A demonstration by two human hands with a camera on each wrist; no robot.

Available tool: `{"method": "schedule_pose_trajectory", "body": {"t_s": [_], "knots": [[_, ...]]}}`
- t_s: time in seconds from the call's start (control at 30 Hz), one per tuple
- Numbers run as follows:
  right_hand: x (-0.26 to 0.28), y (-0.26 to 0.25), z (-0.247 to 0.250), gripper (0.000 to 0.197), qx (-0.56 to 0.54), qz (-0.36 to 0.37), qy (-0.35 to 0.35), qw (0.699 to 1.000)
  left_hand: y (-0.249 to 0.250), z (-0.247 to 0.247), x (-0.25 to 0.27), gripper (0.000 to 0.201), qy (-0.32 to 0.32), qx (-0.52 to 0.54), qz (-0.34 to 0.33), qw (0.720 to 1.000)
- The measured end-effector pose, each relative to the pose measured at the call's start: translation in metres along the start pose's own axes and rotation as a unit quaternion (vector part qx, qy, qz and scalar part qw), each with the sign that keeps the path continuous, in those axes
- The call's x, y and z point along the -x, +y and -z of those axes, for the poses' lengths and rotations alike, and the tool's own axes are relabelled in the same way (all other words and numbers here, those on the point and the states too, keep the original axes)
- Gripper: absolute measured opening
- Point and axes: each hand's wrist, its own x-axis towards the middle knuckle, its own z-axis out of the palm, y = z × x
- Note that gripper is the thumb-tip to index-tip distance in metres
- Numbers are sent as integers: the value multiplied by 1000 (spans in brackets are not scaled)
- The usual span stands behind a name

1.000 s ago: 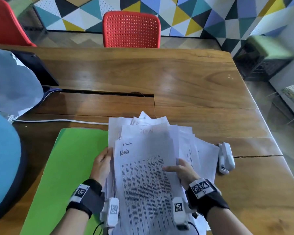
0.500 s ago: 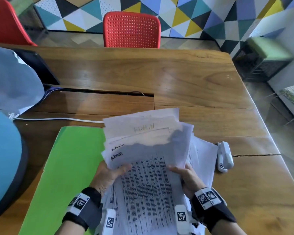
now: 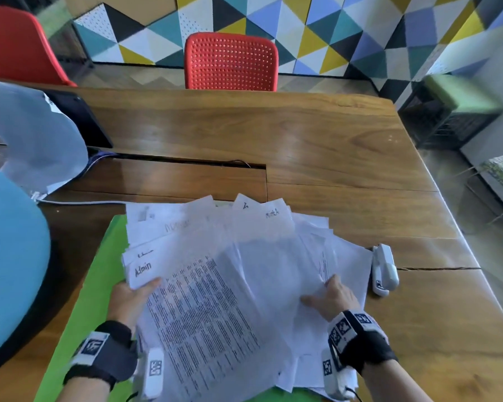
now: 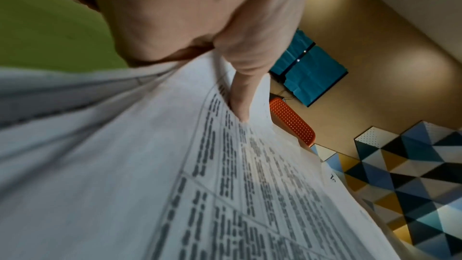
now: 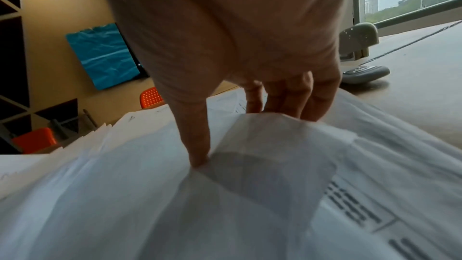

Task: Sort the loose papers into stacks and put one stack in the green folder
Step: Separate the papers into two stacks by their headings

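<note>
The papers (image 3: pixel 230 285) are thin, limp and slick, so I judge they fan and slide unless pinched at the edges. The left hand (image 3: pixel 128 300) grips their left edge; the right hand (image 3: pixel 336 295) pinches sheets on the right. They hang over the bench (image 3: pixel 302 134) and green folder (image 3: pixel 79 329), which lies flat, nothing visibly filed inside.

The wooden table (image 3: pixel 317 140) carries the green folder (image 3: pixel 79 309) under the left hand (image 3: pixel 128 300) — a white stapler (image 3: pixel 384 269) just beyond the right hand (image 3: pixel 336 297).

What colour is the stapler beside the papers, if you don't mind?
White, or very pale grey; the stapler shows best in the head view.
</note>
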Motion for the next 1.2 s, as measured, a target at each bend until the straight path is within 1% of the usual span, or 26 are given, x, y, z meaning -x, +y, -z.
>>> {"method": "schedule_pose_trajectory", "body": {"t_s": [0.1, 0.13, 0.17, 0.23, 0.3, 0.37, 0.4, 0.47, 0.5, 0.53, 0.57, 0.6, 0.67, 0.7, 0.73, 0.8, 0.83, 0.87, 0.9, 0.93, 0.97, 1.03, 1.07, 1.1, 1.13, 1.2], "knots": [[9, -2, 10, 37, -19, 43, -18, 999, 6, -5, 7, 21, -18, 31, 3, 999], [12, -1, 15, 36, -42, 54, -8, 998, 8, -7, 9, 21, -38, 46, 7, 998], [17, -3, 22, 33, -74, 64, 17, 995, 9, -8, 11, 20, -59, 57, 15, 997], [28, -4, 42, 14, -149, 76, 101, 981, 8, -10, 15, 19, -88, 46, 23, 995], [40, -4, 65, 23, -177, 94, 235, 951, 5, -11, 18, 20, -100, 45, 16, 994], [53, -10, 83, 23, -162, 145, 363, 906, 4, -13, 21, 30, -111, 86, 12, 990], [60, -16, 88, 24, -162, 193, 404, 879, 5, -13, 23, 36, -122, 114, 11, 986], [76, -33, 86, 24, -148, 321, 419, 837, 7, -18, 26, 43, -154, 152, 25, 976], [84, -41, 78, 25, -124, 384, 400, 823, 7, -20, 28, 46, -164, 157, 30, 973], [90, -48, 66, 26, -94, 424, 368, 822, 7, -22, 29, 48, -170, 149, 31, 974], [96, -57, 52, 29, -63, 445, 314, 836, 7, -23, 30, 48, -174, 141, 29, 974], [100, -64, 36, 31, -26, 445, 248, 860, 7, -25, 30, 45, -179, 132, 25, 975], [108, -79, 4, 34, 47, 421, 85, 902, 11, -29, 30, 38, -169, 128, 23, 977], [111, -85, -8, 35, 70, 412, 3, 909, 14, -32, 31, 36, -159, 134, 31, 978], [113, -91, -19, 36, 86, 425, -66, 899, 17, -34, 31, 37, -143, 141, 43, 979], [116, -101, -33, 43, 104, 476, -162, 858, 22, -37, 32, 56, -166, 208, 86, 960], [112, -104, -40, 51, 80, 460, -217, 857, 22, -38, 32, 67, -189, 252, 107, 943], [109, -105, -43, 60, 22, 412, -261, 873, 20, -38, 31, 72, -196, 279, 118, 933], [102, -101, -43, 66, -50, 359, -262, 894, 16, -38, 30, 74, -182, 261, 117, 941], [92, -94, -39, 65, -124, 317, -215, 915, 13, -38, 30, 76, -163, 210, 110, 958], [78, -82, -33, 55, -181, 271, -130, 936, 5, -38, 25, 82, -127, 149, 99, 976], [44, -49, -20, 36, -198, 158, 51, 966, -6, -36, 17, 85, -96, 79, 63, 990], [28, -30, -14, 35, -174, 96, 103, 975, -13, -35, 12, 78, -91, 62, 55, 992], [17, -14, -9, 37, -148, 43, 117, 981, -14, -37, 10, 66, -91, 58, 53, 993], [8, -3, -6, 41, -124, 7, 102, 987, -14, -37, 10, 52, -89, 53, 62, 993], [-2, 6, -5, 40, -106, -19, 39, 993, -14, -38, 10, 32, -93, 61, 66, 992]]}}
